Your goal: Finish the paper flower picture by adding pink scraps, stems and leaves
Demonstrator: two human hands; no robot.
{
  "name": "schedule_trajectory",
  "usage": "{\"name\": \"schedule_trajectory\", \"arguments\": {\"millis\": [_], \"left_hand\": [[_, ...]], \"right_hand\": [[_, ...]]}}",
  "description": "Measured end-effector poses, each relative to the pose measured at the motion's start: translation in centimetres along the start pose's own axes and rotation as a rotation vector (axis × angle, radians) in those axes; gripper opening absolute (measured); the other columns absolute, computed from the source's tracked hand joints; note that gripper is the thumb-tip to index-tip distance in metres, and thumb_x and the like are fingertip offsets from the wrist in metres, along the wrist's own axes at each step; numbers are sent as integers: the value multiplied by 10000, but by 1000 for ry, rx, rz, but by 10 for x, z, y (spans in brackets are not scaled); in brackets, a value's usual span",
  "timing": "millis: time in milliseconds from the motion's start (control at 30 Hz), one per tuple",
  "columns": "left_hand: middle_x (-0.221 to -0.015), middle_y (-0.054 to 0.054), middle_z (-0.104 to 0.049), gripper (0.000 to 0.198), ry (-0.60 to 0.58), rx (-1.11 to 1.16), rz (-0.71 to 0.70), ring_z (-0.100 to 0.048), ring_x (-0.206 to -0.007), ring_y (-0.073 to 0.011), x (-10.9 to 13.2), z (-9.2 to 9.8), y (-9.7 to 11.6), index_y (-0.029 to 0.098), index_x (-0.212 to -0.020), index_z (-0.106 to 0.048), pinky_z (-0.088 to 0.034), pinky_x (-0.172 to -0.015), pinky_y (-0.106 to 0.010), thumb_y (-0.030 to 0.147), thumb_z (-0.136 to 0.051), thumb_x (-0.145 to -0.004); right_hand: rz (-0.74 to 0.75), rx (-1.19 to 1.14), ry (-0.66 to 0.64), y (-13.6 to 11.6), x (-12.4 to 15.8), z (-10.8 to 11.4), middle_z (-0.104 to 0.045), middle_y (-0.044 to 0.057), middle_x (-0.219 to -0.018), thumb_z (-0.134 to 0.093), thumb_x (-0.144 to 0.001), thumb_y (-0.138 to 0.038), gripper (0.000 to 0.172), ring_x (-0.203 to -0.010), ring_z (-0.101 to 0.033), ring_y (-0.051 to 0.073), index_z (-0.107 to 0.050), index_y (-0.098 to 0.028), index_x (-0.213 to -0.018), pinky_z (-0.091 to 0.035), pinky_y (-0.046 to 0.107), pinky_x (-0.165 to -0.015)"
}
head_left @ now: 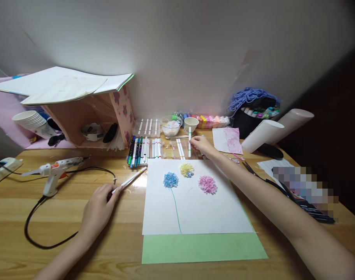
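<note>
The left hand (98, 206) rested on the wooden desk (49, 233) toward its front left, fingers pinched around the end of a white marker (130, 179) whose far tip pointed at the left edge of the white sheet (195, 210). The right hand (201, 146) reached out to the back of the desk and pinched a second marker (189, 142), held nearly upright over a clear plastic tray (180, 149) that carried a few more white pens. Just left of that tray lay a row of markers (141, 149) with blue, green and white barrels, and behind it another clear tray (147, 127) with four pens side by side.

The white sheet lay at the desk's front middle, on top of a green sheet (201, 247) that showed along its near edge. On it sat three fluffy tufts: blue (170, 179) (with a thin green line drawn down from it), yellow (187, 170) and pink (208, 184).

Near the back wall stood a white bowl (171, 128) holding something pale and a paper cup (191, 124), its contents not visible. A glue gun (53, 173) stood at the left, its black cord looping toward the front. A wooden box (86, 116) on its side at the back left held small dark and white items, with stacked paper cups (33, 122) beside it.
</note>
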State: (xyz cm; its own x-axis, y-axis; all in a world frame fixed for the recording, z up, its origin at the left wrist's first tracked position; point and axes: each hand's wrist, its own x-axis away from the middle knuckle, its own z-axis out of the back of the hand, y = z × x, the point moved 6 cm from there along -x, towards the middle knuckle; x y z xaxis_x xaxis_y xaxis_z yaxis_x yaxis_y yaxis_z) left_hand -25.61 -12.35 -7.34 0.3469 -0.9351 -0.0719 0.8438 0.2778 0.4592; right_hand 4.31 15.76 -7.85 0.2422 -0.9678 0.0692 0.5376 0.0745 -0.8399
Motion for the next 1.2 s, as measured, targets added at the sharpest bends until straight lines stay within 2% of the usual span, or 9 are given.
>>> {"name": "schedule_trajectory", "arguments": {"millis": [167, 367, 533, 667, 800, 1067, 1200], "left_hand": [[-871, -53, -632, 364, 41, -51, 9, -567, -835, -230, 1, -1, 7, 202, -846, -601, -421, -684, -306, 524, -432, -862], [-902, -51, -615, 296, -19, 8, -18, -566, -838, -220, -4, -9, 17, 196, -902, -572, -433, -696, -316, 469, -470, -857], [-978, -83, -616, 334, 16, 48, -55, -570, -883, -240, -12, -7, 35, 186, -941, -576, -442, -725, -341, 474, -416, -881], [-950, -71, -654, 337, -100, 107, -90, -586, -892, -235, -20, -19, 57, 197, -916, -611, -427, -748, -332, 431, -368, -906], [-851, -55, -677, 352, -167, 125, -79, -606, -806, -221, -27, -31, 73, 198, -841, -610, -388, -659, -292, 437, -360, -905], [-698, -18, -641, 284, -206, 94, -53, -572, -675, -190, -24, -42, 82, 199, -715, -580, -315, -583, -261, 415, -456, -852], [-660, -6, -622, 284, -239, 93, -73, -556, -644, -180, -18, -44, 84, 200, -682, -560, -304, -571, -262, 407, -460, -850]], "right_hand": [[-58, -121, -36, -1, 8, -1, -518, -7, -506, -509, -757, -203, 172, -425, -436, 79, -506, -166, -589, -350, 186, -413], [-81, -185, -50, -3, 15, 0, -523, -10, -511, -497, -769, -150, 178, -428, -433, 70, -507, -162, -591, -342, 178, -413], [-97, -194, -57, -5, 15, 1, -532, -10, -504, -532, -768, -158, 210, -419, -435, 66, -501, -163, -560, -351, 179, -419], [-102, -203, -69, -4, 13, -1, -534, -13, -499, -543, -776, -167, 229, -404, -431, 61, -488, -165, -553, -356, 174, -412], [-108, -210, -80, -2, 13, -1, -548, -8, -506, -537, -789, -164, 227, -407, -452, 63, -490, -164, -568, -365, 166, -410], [-113, -202, -105, 1, 14, 7, -563, -1, -528, -510, -822, -133, 248, -428, -477, 59, -486, -161, -576, -398, 148, -425], [-133, -149, -160, 3, 15, 0, -585, 10, -518, -531, -825, -144, 247, -415, -483, 64, -508, -154, -579, -396, 151, -404]]}}
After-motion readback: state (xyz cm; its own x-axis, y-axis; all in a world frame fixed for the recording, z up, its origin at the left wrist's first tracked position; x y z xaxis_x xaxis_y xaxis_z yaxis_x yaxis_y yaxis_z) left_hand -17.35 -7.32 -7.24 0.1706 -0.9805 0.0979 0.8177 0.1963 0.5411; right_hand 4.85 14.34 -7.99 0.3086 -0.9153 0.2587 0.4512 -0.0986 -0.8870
